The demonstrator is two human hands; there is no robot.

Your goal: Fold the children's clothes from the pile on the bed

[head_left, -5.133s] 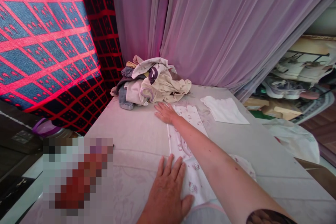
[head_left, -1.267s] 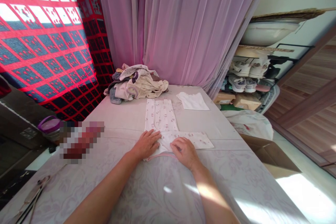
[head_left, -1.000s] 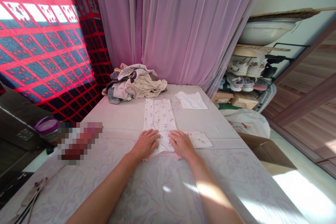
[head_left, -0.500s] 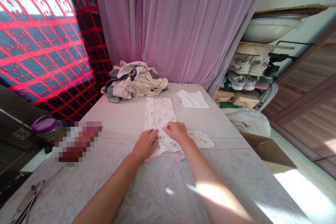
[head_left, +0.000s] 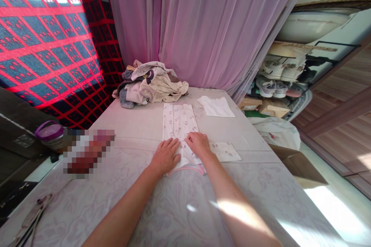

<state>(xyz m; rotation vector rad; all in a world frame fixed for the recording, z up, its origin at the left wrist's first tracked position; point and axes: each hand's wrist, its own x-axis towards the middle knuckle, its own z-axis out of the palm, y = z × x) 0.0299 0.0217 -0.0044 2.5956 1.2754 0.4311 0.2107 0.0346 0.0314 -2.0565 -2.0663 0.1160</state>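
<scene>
A small white long-sleeved shirt (head_left: 179, 119) with a scattered print lies on the table, its pink-trimmed neckline (head_left: 189, 168) towards me. One sleeve (head_left: 226, 151) stretches out to the right; the left side looks folded inward. Flat across the shirt's left part rests my left hand (head_left: 165, 156), its fingers extended. My right hand (head_left: 198, 143) is beside it, fingers curled down and closed at the fabric near the base of the right sleeve. The fingertips of that hand are partly hidden.
At the table's far left is a heap of clothes (head_left: 153, 85). A folded white garment (head_left: 217, 107) lies at the back right. Metal-framed glasses or a similar wire item (head_left: 36, 216) sit front left. A shelf with shoes (head_left: 272, 87) and an open cardboard box (head_left: 298, 164) stand right.
My left hand has flattened out, its fingers now straighter on the shirt. My right hand keeps its place with the fingers curled. The view has shifted slightly.
</scene>
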